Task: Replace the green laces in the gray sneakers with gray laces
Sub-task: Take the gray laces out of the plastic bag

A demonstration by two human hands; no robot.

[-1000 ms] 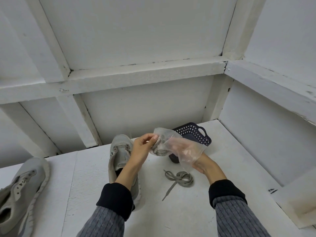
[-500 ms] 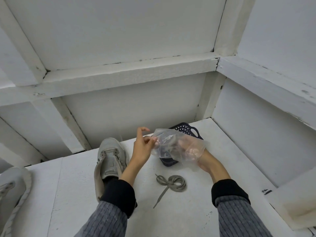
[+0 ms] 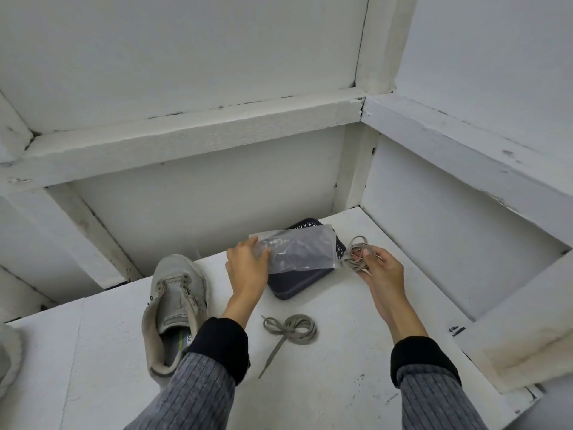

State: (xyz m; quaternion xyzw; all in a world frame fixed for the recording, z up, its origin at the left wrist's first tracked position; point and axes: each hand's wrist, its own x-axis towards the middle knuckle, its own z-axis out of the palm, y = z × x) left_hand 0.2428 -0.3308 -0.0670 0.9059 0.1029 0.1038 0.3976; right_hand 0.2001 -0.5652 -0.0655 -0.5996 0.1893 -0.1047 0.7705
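You have one view only, a wide-angle camera on your head, looking forward and down onto the white painted tabletop [image 3: 325,383] from close range. It faces the white boarded corner wall [image 3: 201,57] ahead; your grey ribbed sleeves [image 3: 198,395] enter from the bottom edge.

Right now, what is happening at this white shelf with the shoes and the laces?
A person is changing the laces of a gray sneaker, which lies unlaced on the white shelf. The left hand holds a clear plastic bag over a dark basket. The right hand holds a coiled gray lace beside the bag. A second gray lace lies bundled on the shelf between the arms.
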